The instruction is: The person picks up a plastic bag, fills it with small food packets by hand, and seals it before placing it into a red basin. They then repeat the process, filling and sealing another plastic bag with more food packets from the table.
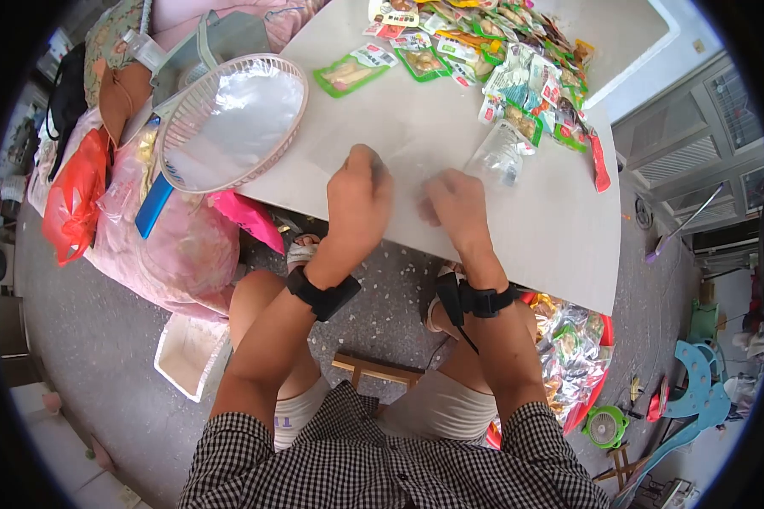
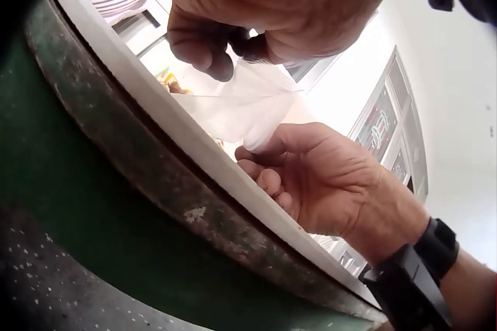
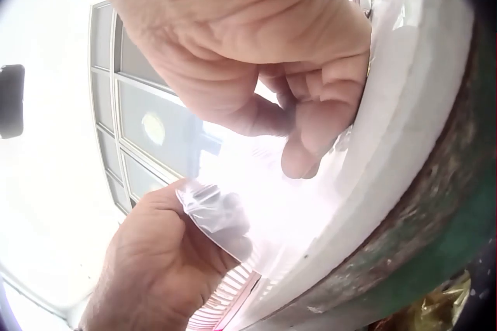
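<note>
A clear, thin plastic bag (image 2: 252, 106) stretches between my two hands over the table's front edge. My left hand (image 1: 358, 204) grips one side of it, fingers curled, with crumpled film bunched at the thumb in the right wrist view. At the other side my right hand (image 1: 460, 210) pinches the film (image 3: 260, 183) between thumb and fingertips. In the head view the bag is so transparent that it hardly shows against the white tabletop (image 1: 535, 246). Beyond the right hand lies another clear plastic bag (image 1: 499, 161).
A pink basket (image 1: 297, 127) lined with clear plastic stands at the left. Colourful snack packets (image 1: 518, 76) are heaped at the back right, one green packet (image 1: 348, 72) apart from them. Beneath the table's right side, a red tub (image 1: 604, 356) holds shiny packets. A white box (image 1: 182, 356) stands on the floor.
</note>
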Demonstrator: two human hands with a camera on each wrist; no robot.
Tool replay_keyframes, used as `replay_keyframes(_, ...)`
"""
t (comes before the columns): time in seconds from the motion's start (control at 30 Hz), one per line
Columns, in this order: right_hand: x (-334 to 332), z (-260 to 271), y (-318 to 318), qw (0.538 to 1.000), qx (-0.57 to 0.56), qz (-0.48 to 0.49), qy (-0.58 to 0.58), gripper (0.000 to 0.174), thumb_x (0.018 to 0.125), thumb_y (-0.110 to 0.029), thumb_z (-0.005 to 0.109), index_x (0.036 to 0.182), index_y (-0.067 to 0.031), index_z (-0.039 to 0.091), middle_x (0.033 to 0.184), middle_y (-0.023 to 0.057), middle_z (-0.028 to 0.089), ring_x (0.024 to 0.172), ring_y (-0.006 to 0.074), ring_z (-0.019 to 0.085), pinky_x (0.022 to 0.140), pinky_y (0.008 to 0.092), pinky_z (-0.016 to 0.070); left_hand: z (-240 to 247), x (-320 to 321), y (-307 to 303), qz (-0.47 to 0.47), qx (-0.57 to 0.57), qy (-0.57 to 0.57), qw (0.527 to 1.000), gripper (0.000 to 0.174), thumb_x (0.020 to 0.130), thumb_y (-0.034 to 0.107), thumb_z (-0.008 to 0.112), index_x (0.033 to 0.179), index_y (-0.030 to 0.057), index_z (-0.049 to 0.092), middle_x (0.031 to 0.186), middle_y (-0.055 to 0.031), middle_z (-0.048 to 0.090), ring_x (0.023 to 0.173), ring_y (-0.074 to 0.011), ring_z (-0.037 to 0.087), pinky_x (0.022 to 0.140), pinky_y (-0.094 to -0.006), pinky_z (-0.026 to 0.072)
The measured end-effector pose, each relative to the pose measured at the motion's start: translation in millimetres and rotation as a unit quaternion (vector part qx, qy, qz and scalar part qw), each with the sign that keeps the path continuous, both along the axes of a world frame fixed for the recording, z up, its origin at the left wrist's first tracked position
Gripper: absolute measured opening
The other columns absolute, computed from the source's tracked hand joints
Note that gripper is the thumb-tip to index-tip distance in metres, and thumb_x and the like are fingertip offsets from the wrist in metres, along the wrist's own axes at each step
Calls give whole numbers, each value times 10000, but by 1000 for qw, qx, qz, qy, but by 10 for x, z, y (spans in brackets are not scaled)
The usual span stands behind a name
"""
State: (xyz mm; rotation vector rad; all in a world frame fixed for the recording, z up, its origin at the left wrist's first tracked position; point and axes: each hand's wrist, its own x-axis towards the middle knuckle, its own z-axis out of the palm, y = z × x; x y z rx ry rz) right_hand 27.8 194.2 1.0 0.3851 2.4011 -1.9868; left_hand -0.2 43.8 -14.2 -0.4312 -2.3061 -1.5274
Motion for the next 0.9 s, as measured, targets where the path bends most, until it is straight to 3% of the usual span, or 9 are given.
replay_keyframes(0.07, -3, 46, -38, 1000, 14, -14, 2, 168, 799, -105, 541, 780, 55, 587, 641, 103, 616, 537, 136, 591, 446, 241, 446, 30, 47, 39, 16, -114, 83, 990, 97, 753, 13, 525, 774, -17, 434, 678, -211, 508, 611, -366, 531, 555, -420, 434)
replay_keyframes(0.17, -18, 54, -69, 999, 11, -34, 8, 154, 787, -87, 557, 814, 63, 580, 618, 81, 588, 529, 127, 579, 439, 234, 439, -19, 115, 59, -81, -147, 129, 977, 178, 727, -23, 542, 844, 8, 412, 729, -175, 521, 636, -366, 547, 558, -413, 445)
replay_keyframes(0.33, -83, -46, 66, 993, 11, -96, 70, 218, 783, -41, 543, 960, 82, 574, 661, 69, 567, 513, 107, 543, 423, 223, 422, 9, 209, 94, -112, -219, 161, 956, 209, 701, -18, 559, 876, 20, 452, 736, -145, 485, 676, -327, 549, 557, -408, 463)
replay_keyframes(0.5, -126, -71, 172, 995, 10, -76, 67, 263, 793, -19, 515, 1038, 42, 590, 696, 70, 581, 493, 97, 518, 408, 227, 407, 102, 246, 67, -149, -266, 190, 933, 221, 671, -8, 580, 882, 24, 525, 760, -129, 491, 687, -301, 557, 546, -398, 465)
replay_keyframes(0.7, -169, -85, 119, 997, 29, -38, 67, 222, 793, -2, 497, 958, 25, 643, 651, 60, 595, 464, 97, 515, 416, 229, 417, 46, 266, -4, -119, -330, 135, 927, 131, 663, 11, 590, 789, 31, 558, 757, -126, 508, 687, -296, 569, 550, -397, 475)
replay_keyframes(0.9, -186, -139, 117, 987, 115, -20, 109, 225, 781, -19, 546, 980, 49, 626, 680, 89, 630, 515, 116, 569, 466, 249, 456, 92, 225, -108, -57, -321, 113, 939, 171, 680, 1, 582, 845, 43, 584, 695, -119, 527, 631, -304, 579, 532, -399, 466)
